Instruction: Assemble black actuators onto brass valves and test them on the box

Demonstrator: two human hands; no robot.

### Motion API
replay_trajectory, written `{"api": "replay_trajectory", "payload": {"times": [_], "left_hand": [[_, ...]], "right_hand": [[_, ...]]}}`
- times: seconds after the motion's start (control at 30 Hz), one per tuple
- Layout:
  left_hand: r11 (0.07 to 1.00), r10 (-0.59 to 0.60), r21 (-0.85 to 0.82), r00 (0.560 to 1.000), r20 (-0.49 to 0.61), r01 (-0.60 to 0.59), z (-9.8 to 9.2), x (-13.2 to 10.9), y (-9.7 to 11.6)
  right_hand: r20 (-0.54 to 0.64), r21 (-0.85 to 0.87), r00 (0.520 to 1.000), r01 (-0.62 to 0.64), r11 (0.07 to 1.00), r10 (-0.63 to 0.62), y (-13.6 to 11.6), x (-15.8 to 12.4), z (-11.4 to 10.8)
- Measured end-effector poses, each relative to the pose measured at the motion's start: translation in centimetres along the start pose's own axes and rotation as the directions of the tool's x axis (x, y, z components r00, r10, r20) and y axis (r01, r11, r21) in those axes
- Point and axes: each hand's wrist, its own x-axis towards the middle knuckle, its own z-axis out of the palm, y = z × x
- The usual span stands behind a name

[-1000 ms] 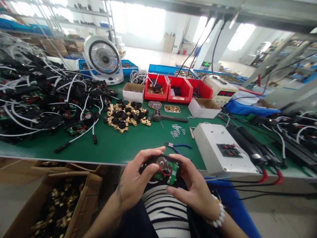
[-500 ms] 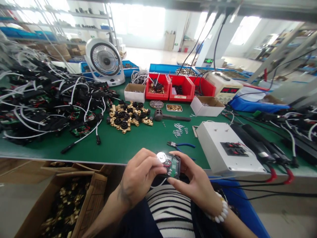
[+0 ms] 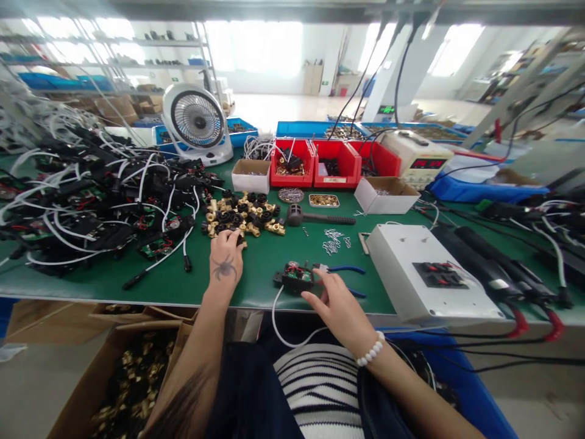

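My left hand (image 3: 225, 259) reaches to the near edge of a pile of brass fittings (image 3: 252, 229) with black caps. Its fingers are curled on one of the fittings, mostly hidden under them. A black housing (image 3: 297, 284) with a green circuit board and red wires inside rests near the table's front edge. From its left end a white cable (image 3: 275, 320) loops down over the edge towards my lap. My right hand (image 3: 336, 305) has its thumb at the front and a finger at the back of the housing's right end. Blue-handled cutting pliers (image 3: 342, 269) lie just behind that hand.
A black mallet (image 3: 320, 216) and several cotter pins (image 3: 333, 241) lie farther back. Red bins (image 3: 336, 164) and a white carton (image 3: 386, 196) line the back. A grey box (image 3: 411, 274) stands right; wired black units (image 3: 91, 201) heap up left. An open carton (image 3: 176, 353) is below.
The housing has gone from above my lap down onto the table. My left hand has let go of it and moved left to the brass fittings; my right hand has stayed beside the housing.
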Motion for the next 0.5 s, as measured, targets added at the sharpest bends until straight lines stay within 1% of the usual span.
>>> {"api": "replay_trajectory", "payload": {"times": [0.07, 0.1, 0.13, 0.2, 0.23, 0.27, 0.3, 0.33, 0.37, 0.4, 0.43, 0.5], "left_hand": [[1.0, 0.005, -0.01, 1.0, 0.009, -0.005, -0.3, -0.8, 0.6], [1.0, 0.017, -0.026, 1.0, 0.019, -0.016, -0.6, -1.3, 1.2], [0.998, 0.036, -0.05, 0.999, 0.034, -0.034, -1.0, -2.0, 2.0], [0.99, 0.089, -0.116, 0.994, 0.064, -0.081, -2.0, -3.5, 4.2], [0.982, 0.119, -0.155, 0.99, 0.077, -0.106, -2.7, -4.3, 5.5], [0.972, 0.151, -0.194, 0.984, 0.091, -0.131, -3.3, -5.1, 6.9], [0.956, 0.189, -0.244, 0.977, 0.101, -0.16, -4.0, -6.0, 8.2], [0.921, 0.243, -0.335, 0.965, 0.098, -0.198, -4.6, -6.7, 9.5], [0.885, 0.287, -0.408, 0.952, 0.101, -0.224, -5.2, -7.5, 10.7], [0.851, 0.319, -0.469, 0.942, 0.104, -0.237, -5.6, -8.1, 11.6], [0.819, 0.34, -0.521, 0.935, 0.098, -0.243, -5.9, -8.6, 12.4], [0.774, 0.356, -0.589, 0.929, 0.1, -0.234, -6.1, -9.3, 13.4]], "right_hand": [[-0.052, -0.028, 0.997, 0.058, 0.998, -0.059, -0.2, -0.5, -0.3], [-0.075, -0.007, 0.994, 0.084, 0.996, -0.084, -0.4, -0.8, -0.4], [-0.087, 0.045, 0.991, 0.104, 0.994, -0.1, -0.5, -1.1, -0.6], [-0.059, 0.236, 0.992, 0.118, 0.964, -0.107, -1.0, -1.6, -0.8], [-0.017, 0.364, 0.994, 0.102, 0.926, -0.103, -1.2, -1.9, -0.9], [0.039, 0.494, 0.994, 0.071, 0.867, -0.103, -1.5, -2.2, -1.0], [0.097, 0.609, 0.989, 0.028, 0.793, -0.11, -1.8, -2.5, -1.1], [0.144, 0.699, 0.981, -0.01, 0.715, -0.127, -2.1, -2.7, -1.2], [0.175, 0.76, 0.973, -0.037, 0.649, -0.149, -2.4, -3.0, -1.4], [0.195, 0.795, 0.966, -0.054, 0.605, -0.17, -2.6, -3.3, -1.5], [0.205, 0.814, 0.962, -0.065, 0.577, -0.182, -2.8, -3.5, -1.7], [0.217, 0.83, 0.958, -0.081, 0.552, -0.186, -3.0, -4.0, -2.0]]}}
